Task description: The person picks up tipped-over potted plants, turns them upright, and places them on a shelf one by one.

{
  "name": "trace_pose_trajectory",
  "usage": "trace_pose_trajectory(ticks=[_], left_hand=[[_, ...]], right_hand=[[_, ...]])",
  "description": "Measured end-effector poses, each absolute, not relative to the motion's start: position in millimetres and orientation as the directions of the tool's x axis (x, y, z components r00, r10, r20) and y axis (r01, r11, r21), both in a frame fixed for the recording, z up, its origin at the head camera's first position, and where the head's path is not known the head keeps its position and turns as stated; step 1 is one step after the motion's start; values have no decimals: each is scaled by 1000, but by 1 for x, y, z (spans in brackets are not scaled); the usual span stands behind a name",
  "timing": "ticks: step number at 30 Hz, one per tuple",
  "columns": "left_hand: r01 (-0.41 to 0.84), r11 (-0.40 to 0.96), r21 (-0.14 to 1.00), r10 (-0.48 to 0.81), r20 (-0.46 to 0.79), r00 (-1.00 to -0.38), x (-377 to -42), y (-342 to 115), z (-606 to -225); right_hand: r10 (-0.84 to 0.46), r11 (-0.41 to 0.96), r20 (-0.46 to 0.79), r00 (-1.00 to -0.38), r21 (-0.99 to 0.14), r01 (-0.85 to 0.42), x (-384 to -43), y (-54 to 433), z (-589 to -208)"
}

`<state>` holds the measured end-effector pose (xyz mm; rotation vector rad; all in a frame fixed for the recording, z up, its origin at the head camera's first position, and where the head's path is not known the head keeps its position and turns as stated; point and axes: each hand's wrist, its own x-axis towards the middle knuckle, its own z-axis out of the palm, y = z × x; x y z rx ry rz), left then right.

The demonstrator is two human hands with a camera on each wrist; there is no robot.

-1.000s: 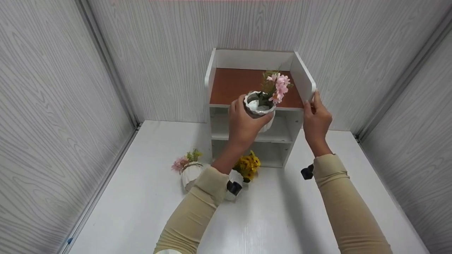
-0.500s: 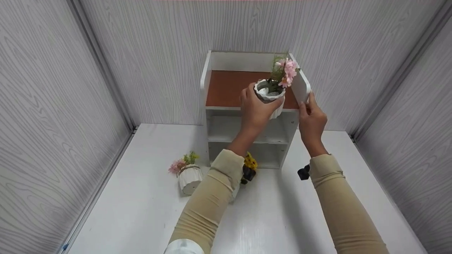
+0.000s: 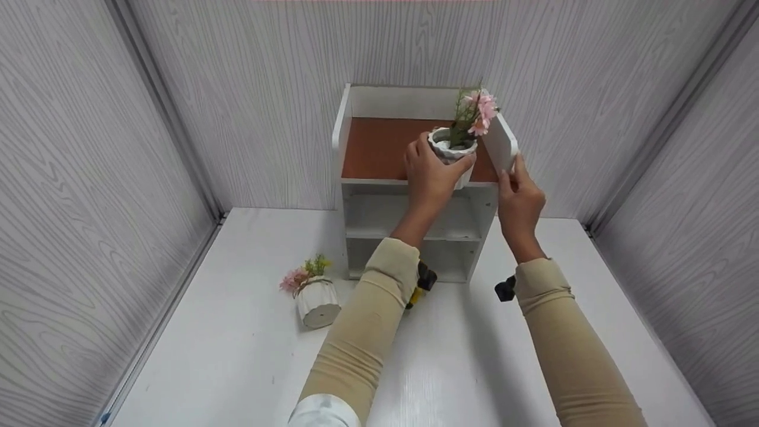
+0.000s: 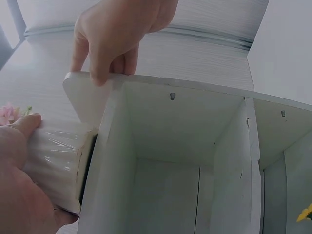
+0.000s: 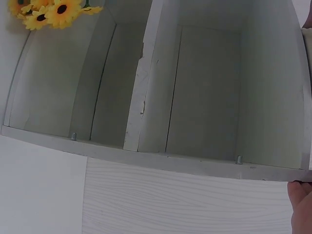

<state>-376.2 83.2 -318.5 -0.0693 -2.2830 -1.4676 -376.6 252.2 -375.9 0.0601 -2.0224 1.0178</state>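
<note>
My left hand (image 3: 430,178) grips a white fluted flowerpot (image 3: 464,178) with pink flowers (image 3: 483,110) and thin green sprigs. The pot is upright at the right front of the brown top board (image 3: 379,148) of a small white shelf unit (image 3: 412,238). In the left wrist view the base of the pot (image 4: 58,165) is right at the edge of that board. With thumb and fingers, my right hand (image 3: 522,201) holds the front edge of the unit's right side panel (image 3: 503,142); in the right wrist view only some fingers (image 5: 297,192) show.
Another white pot (image 3: 317,302) with pink and yellow-green flowers lies tipped on the white table (image 3: 249,356), left of the unit. Yellow flowers (image 5: 58,9) are in front of the lower compartment, mostly hidden by my left sleeve (image 3: 356,332) in the head view. Grey-white walls (image 3: 284,118) surround the table.
My left hand has carried the pot forward and to the right, over the front of the top board. The right hand keeps its hold on the side panel. The view has shifted slightly.
</note>
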Motion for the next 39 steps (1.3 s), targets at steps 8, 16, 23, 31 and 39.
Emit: trace_pose_trajectory(ticks=[8, 16, 23, 31, 39], left_hand=[[306, 414, 857, -61, 361, -930, -380, 77, -324], [306, 415, 857, 47, 316, -947, -377, 67, -325], [305, 385, 871, 11, 326, -945, -380, 76, -326], [297, 389, 872, -79, 352, -933, -385, 96, -326], [286, 408, 867, -187, 386, -903, -386, 116, -328]], right_hand=[[301, 657, 684, -664, -654, -376, -374, 249, -378], [306, 660, 683, -664, -654, -369, -370, 249, -376], [318, 660, 690, -651, -653, -370, -371, 250, -377], [316, 666, 711, -628, -638, -387, -373, 248, -378], [310, 665, 713, -628, -635, -393, -374, 245, -378]])
